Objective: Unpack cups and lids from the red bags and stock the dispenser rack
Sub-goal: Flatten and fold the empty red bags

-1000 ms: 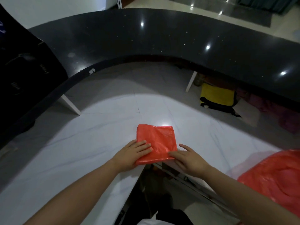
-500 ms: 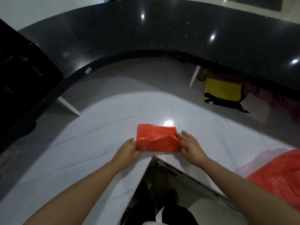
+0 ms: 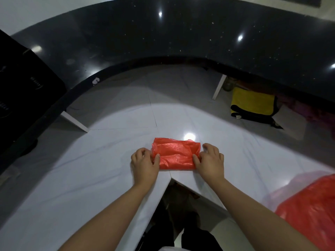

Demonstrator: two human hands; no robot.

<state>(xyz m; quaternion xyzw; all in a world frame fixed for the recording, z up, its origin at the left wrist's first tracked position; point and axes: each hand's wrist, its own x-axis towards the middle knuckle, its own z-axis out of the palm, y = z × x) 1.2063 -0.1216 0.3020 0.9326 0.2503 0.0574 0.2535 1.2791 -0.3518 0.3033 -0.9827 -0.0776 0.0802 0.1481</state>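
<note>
While each hand (image 3: 145, 163) (image 3: 211, 161) pinches an end, the folded red bag (image 3: 175, 153) lies crinkled, glossy.

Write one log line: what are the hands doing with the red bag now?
left hand pinches folded red bag | right hand pinches other end | bag on white counter

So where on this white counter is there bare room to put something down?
Bare white counter spreads left of the left hand, and beyond the folded red bag. The near right corner is crowded by another red bag.
</note>
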